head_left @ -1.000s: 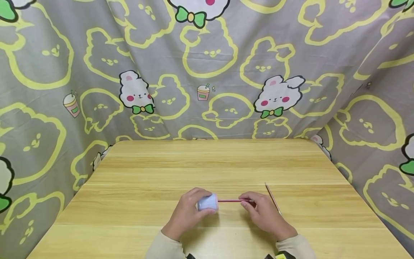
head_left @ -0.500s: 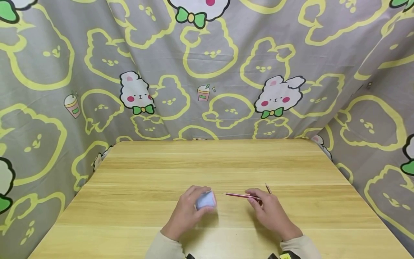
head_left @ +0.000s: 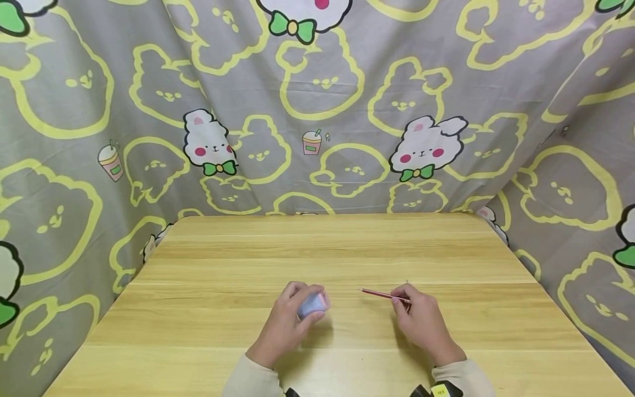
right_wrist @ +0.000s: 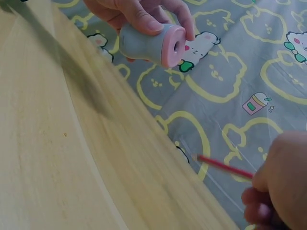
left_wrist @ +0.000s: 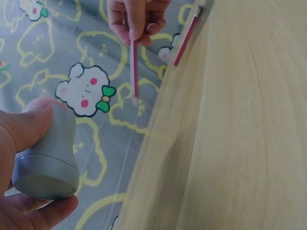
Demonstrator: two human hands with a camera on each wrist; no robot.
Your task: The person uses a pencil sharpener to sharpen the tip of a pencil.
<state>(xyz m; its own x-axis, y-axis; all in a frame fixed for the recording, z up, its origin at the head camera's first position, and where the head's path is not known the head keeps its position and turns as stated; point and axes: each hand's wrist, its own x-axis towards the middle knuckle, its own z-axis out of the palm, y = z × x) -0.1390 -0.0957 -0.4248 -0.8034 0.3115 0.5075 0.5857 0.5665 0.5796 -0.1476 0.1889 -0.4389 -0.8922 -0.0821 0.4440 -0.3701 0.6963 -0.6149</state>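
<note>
In the head view my left hand point(head_left: 283, 325) grips a small pale-blue pencil sharpener point(head_left: 311, 306), tilted on its side. Its pink end, with a dark round hole point(right_wrist: 176, 46), faces right toward my other hand. My right hand point(head_left: 424, 320) pinches a red pencil point(head_left: 378, 293) near its back end, the point aimed left at the sharpener with a gap between them. A second red pencil point(left_wrist: 188, 39) with a metal-capped end lies on the table, shown in the left wrist view; in the head view the right hand hides most of it.
Both hands are above a light wood-grain table point(head_left: 317, 248). Behind it and at both sides hangs a grey curtain point(head_left: 278, 165) printed with yellow outlines and white rabbits. The table's back edge meets the curtain.
The pencil has come out of the sharpener's hole and moved right with my right hand, its point now in sight. My left hand has shifted slightly left and tipped the sharpener's pink end upward.
</note>
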